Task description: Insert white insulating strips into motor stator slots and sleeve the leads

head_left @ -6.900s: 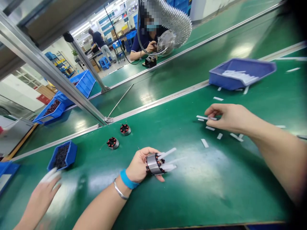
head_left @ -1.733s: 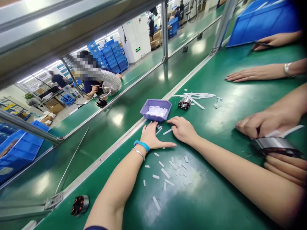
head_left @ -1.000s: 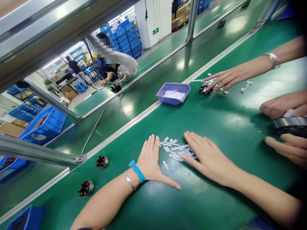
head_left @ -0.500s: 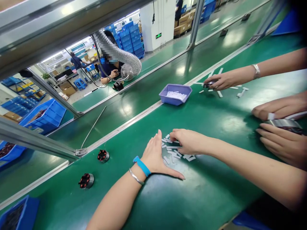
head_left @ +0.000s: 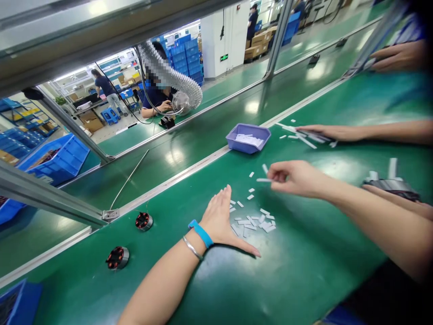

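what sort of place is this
Probably a factory assembly workshop: small white strips and round metal parts lie on a long green workbench, with stacked blue bins beyond.

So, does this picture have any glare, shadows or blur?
Head view: white glare spots mark the long glossy green surface beyond the pale rail; head view: a soft shadow darkens the flat green worktop below the person's bare right hand; head view: a co-worker's bare hand at upper right looks blurred, and the right edge fades to black.
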Demonstrator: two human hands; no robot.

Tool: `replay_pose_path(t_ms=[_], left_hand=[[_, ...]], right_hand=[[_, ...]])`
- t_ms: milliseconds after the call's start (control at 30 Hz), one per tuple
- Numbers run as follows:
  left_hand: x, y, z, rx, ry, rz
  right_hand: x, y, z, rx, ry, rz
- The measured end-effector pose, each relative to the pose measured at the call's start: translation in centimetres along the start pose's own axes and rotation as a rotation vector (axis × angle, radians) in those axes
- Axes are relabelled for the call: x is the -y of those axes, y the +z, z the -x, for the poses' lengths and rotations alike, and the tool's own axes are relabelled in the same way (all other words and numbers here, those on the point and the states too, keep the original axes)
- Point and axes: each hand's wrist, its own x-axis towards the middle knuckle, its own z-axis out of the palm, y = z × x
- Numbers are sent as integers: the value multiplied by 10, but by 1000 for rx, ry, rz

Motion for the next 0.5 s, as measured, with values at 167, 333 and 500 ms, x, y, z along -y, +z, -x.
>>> replay_pose_path(t_ms=[167, 333, 500], left_hand=[[-4, 3, -18, 5, 28, -112], [-9, 7, -37, -15, 31, -147], [-9, 6, -66, 28, 112, -185]], right_hand=[[-55, -12, -12, -150, 214, 93], [-31, 18, -8, -309, 110, 79], [3, 56, 0, -261, -144, -26]])
